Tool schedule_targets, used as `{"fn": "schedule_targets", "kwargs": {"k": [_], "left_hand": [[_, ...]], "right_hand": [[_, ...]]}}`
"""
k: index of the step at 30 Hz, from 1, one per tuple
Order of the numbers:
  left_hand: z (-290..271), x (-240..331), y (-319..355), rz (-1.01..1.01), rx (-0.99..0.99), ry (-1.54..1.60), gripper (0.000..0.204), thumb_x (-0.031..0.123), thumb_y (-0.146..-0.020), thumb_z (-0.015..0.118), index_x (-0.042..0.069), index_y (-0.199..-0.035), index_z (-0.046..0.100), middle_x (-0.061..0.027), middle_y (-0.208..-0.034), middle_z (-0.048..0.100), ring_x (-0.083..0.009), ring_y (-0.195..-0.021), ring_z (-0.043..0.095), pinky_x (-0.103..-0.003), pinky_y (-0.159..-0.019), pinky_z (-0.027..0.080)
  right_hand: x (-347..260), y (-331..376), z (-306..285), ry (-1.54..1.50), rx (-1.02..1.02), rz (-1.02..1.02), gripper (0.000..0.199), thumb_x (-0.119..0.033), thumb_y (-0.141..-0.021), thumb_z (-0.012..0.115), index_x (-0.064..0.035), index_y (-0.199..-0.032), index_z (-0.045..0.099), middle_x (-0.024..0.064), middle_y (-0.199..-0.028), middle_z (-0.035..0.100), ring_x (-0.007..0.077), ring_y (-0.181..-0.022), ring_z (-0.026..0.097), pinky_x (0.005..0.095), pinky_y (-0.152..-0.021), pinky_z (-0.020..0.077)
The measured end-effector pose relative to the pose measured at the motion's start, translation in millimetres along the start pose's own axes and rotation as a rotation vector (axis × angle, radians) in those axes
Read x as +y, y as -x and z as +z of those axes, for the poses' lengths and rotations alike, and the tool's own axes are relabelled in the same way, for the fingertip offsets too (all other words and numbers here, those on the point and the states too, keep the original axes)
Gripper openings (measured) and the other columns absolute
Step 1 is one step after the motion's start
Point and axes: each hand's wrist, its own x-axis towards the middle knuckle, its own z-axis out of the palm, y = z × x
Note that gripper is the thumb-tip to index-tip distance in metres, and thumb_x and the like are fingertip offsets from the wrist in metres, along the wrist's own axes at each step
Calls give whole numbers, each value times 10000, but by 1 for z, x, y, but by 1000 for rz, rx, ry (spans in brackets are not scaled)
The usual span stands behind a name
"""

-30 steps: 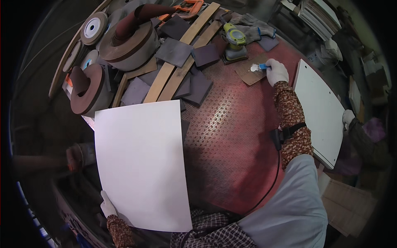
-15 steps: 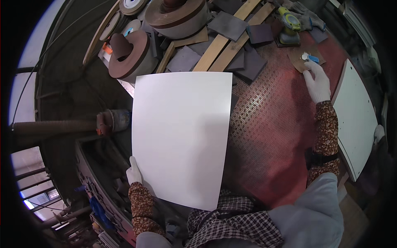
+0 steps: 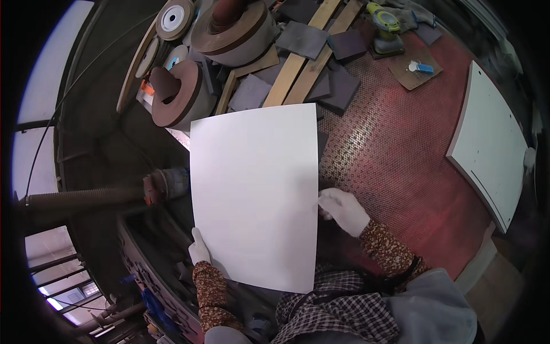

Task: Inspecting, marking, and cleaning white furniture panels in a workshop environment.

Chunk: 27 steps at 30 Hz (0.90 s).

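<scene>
Right hand (image 3: 345,212) left blue tool (image 3: 424,68) on brown sheet (image 3: 409,81).

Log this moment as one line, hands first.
left hand: holding white panel; right hand: at panel's right edge, grip unclear; blue tool: lying on brown sheet

A smooth white rectangular panel (image 3: 252,189) – thin-looking and unmarked on the visible face – stands longer from near to far than across. The face is turned up to the view, a soft grey shadow over the lower right. The left hand (image 3: 199,248) grips the near left edge, thumb on top; the right hand (image 3: 344,210) is at the right edge – contact unclear.
</scene>
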Motion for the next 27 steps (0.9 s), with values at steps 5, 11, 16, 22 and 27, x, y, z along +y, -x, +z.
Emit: {"fn": "schedule_targets", "kwargs": {"k": [5,11,16,22,27], "left_hand": [[5,-2,-1,21,25,-27,1039,825,-936,422,-169,-991,722,-240,-872,737,-346,-848,669,-464,-848,494],[4,14,15,23,27,35,1041,829,-932,427,-165,-997,729,-239,-887,739,-327,-862,672,-453,-848,495],[3,-10,-5,-22,0,45,1057,851,-911,434,-158,-1030,727,-242,-923,745,-337,-903,680,-445,-874,496],[4,-1,3,-25,-7,8,1069,861,-902,430,-154,-1062,725,-254,-965,743,-346,-940,683,-444,-906,493],[2,-2,2,-25,7,-5,1073,864,-902,423,-154,-1068,723,-268,-991,742,-361,-973,686,-442,-924,492]], "right_hand": [[-16,-7,14,1,-6,65,400,-287,-1047,594,62,-1237,637,123,-1129,737,210,-1052,688,342,-933,525],[-20,-9,11,182,44,-1,431,-331,-1028,603,60,-1203,650,158,-1104,733,226,-1036,691,358,-944,522],[-11,-17,13,197,62,-79,449,-366,-1011,614,60,-1145,663,158,-1052,735,243,-989,695,365,-905,528],[-20,-23,5,336,86,-49,457,-407,-987,630,42,-1044,688,178,-889,711,275,-853,700,392,-800,533],[-44,-32,2,559,292,-131,410,-414,-962,655,-6,-979,691,147,-860,706,310,-794,693,420,-740,544]]}}
